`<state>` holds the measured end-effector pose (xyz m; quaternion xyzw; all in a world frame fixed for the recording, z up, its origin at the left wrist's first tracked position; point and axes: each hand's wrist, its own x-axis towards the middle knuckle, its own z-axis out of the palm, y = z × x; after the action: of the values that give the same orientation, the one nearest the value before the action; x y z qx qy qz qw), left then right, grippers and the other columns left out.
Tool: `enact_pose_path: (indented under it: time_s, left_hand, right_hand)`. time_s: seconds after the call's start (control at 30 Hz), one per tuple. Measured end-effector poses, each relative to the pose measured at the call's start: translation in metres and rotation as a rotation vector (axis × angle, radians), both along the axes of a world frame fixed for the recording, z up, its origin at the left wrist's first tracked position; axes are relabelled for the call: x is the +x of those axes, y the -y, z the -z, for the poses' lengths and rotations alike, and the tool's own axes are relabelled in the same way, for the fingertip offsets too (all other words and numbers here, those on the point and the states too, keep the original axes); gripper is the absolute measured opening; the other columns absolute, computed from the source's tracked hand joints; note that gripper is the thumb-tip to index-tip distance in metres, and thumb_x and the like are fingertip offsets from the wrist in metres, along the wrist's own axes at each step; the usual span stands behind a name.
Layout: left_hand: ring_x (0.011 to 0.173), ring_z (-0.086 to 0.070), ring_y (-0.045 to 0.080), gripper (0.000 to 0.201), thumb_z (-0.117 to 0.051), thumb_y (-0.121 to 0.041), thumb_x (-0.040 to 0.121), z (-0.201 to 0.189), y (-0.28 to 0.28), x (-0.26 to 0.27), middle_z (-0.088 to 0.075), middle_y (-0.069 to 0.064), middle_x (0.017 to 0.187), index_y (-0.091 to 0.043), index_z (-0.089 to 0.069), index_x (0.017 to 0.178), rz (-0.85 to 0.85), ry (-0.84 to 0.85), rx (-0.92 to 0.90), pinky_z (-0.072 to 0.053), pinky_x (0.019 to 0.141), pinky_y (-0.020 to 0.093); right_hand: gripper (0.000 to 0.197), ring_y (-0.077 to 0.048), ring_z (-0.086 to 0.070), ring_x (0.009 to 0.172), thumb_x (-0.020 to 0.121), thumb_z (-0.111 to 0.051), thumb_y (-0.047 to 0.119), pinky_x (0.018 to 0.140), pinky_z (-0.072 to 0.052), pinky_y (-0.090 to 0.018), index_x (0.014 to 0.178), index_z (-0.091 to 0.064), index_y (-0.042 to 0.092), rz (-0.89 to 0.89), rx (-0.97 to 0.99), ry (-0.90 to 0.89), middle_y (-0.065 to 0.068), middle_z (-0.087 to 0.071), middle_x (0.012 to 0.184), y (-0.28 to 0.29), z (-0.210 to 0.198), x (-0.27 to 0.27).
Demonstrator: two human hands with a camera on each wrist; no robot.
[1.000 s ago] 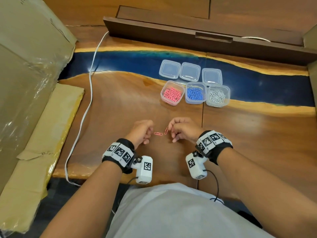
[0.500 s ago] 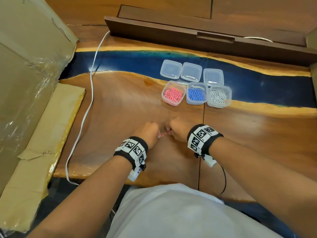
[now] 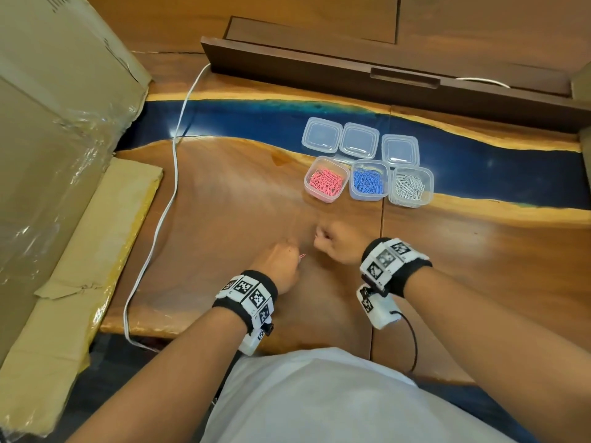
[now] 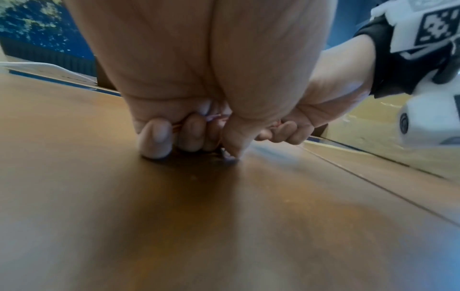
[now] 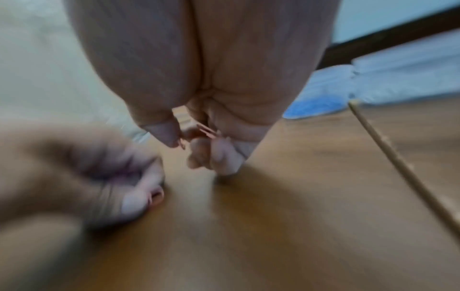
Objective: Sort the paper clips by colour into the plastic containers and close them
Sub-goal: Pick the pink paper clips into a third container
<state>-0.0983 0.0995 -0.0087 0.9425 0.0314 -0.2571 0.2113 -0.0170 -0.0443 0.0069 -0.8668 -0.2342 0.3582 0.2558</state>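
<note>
Both hands sit low over the wooden table (image 3: 224, 219), knuckles up and fingers curled. My left hand (image 3: 281, 262) holds pink paper clips; one tip (image 3: 302, 256) pokes out beside it. The left wrist view shows the left hand (image 4: 199, 133) with pink clips (image 4: 214, 118) tucked among its curled fingers and the thumb tip touching the wood. My right hand (image 3: 335, 243) is just right of it; the right wrist view shows this hand (image 5: 199, 145) pinching a pink clip (image 5: 206, 132). Beyond stand open tubs of pink clips (image 3: 326, 180), blue clips (image 3: 369, 180) and white clips (image 3: 411, 187).
Three clear lids (image 3: 321, 135) (image 3: 359, 140) (image 3: 399, 150) lie in a row behind the tubs on the blue resin strip. A white cable (image 3: 166, 203) runs down the table's left side. Cardboard boxes (image 3: 48, 139) stand at the left. A dark wooden ledge (image 3: 383, 81) crosses the back.
Two pink clips lay on the wood between my hands a second ago. Both hands closed in and took them; the right hand has since shifted forward towards the tubs.
</note>
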Motion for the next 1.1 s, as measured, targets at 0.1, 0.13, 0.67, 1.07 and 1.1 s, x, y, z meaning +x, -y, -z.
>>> enact_pose_path:
  time_s: [0.1, 0.13, 0.67, 1.07, 1.1]
  left_hand:
    - [0.102, -0.060, 0.034, 0.014, -0.045, -0.019, 0.096, 0.000, -0.004, 0.006, -0.063, 0.015, 0.104, -0.010, -0.050, 0.086, -0.197, -0.088, -0.268, -0.048, 0.083, 0.039]
    - [0.107, -0.060, 0.031, 0.016, -0.044, -0.020, 0.097, -0.002, -0.005, 0.011, -0.064, 0.014, 0.107, -0.015, -0.048, 0.081, -0.275, -0.100, -0.355, -0.048, 0.090, 0.041]
    - [0.092, -0.059, 0.024, 0.019, -0.053, -0.011, 0.090, -0.065, 0.018, 0.160, -0.063, 0.008, 0.103, -0.007, -0.062, 0.106, -0.185, 0.072, -0.112, -0.045, 0.068, 0.030]
    - [0.124, -0.046, 0.028, 0.062, -0.070, -0.007, 0.077, -0.047, -0.004, 0.160, -0.050, 0.007, 0.136, -0.018, -0.049, 0.134, -0.029, 0.187, -0.058, -0.042, 0.101, 0.038]
    - [0.127, -0.040, 0.029, 0.075, -0.077, -0.017, 0.073, -0.046, -0.005, 0.160, -0.044, 0.005, 0.142, -0.020, -0.042, 0.139, 0.048, 0.166, 0.016, -0.038, 0.101, 0.041]
  right_hand:
    - [0.020, -0.014, -0.050, 0.049, 0.089, -0.056, 0.009, 0.048, -0.041, -0.025, 0.073, -0.045, 0.015, 0.260, 0.119, -0.056, -0.009, -0.061, 0.070, -0.002, -0.018, 0.028]
    - [0.017, -0.015, -0.052, 0.048, 0.087, -0.058, 0.010, 0.046, -0.043, -0.024, 0.076, -0.047, 0.015, 0.307, 0.115, -0.030, -0.008, -0.062, 0.071, -0.005, -0.024, 0.039]
    - [0.019, -0.025, -0.067, 0.088, 0.078, -0.059, 0.006, 0.080, -0.057, -0.037, 0.093, -0.066, 0.016, 0.429, 0.039, 0.188, -0.009, -0.069, 0.095, 0.006, -0.051, 0.100]
    - [0.013, -0.024, -0.068, 0.070, 0.083, -0.056, 0.003, 0.070, -0.060, -0.043, 0.082, -0.069, 0.006, 0.417, 0.036, 0.224, -0.003, -0.067, 0.070, 0.008, -0.066, 0.136]
    - [0.013, -0.022, -0.066, 0.072, 0.083, -0.057, 0.003, 0.073, -0.060, -0.042, 0.081, -0.069, 0.007, 0.402, 0.015, 0.255, -0.001, -0.065, 0.070, 0.005, -0.065, 0.143]
